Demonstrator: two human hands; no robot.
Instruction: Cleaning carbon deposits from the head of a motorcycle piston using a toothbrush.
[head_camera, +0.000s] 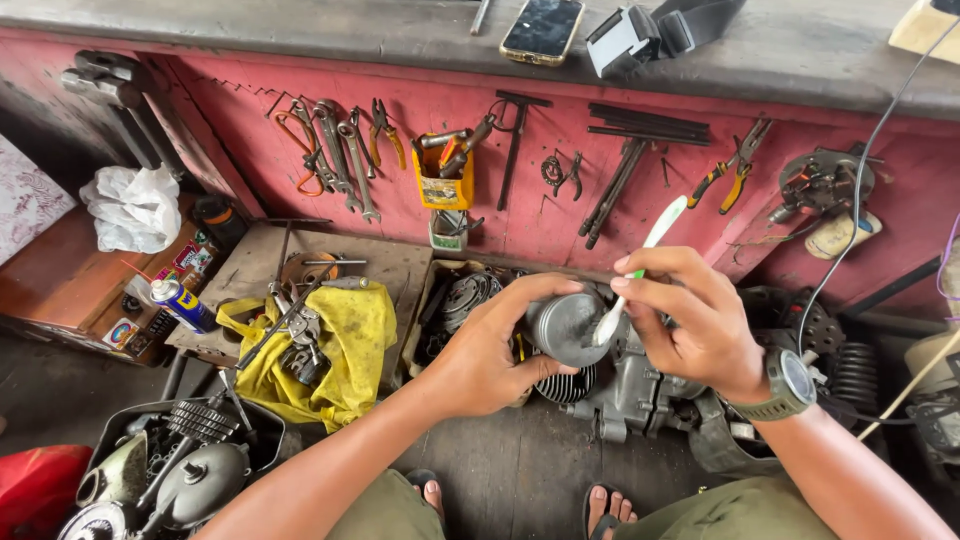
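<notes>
My left hand (490, 345) grips a grey metal piston (562, 325), holding it up over the floor. A white and green toothbrush (648, 243) is pinched in my right hand (690, 320), and its bristle end rests against the piston's top right. Directly beneath the piston lie a finned cylinder (566, 385) and a grey engine casing (630, 395). On my right wrist sits a green watch (790, 385).
A yellow cloth (350, 335) with wrenches lies at the left beside a spray can (178, 303). Engine parts fill a black tray (190, 450) at lower left. Pliers and spanners hang on the red wall (560, 200). A phone (542, 28) lies on the ledge.
</notes>
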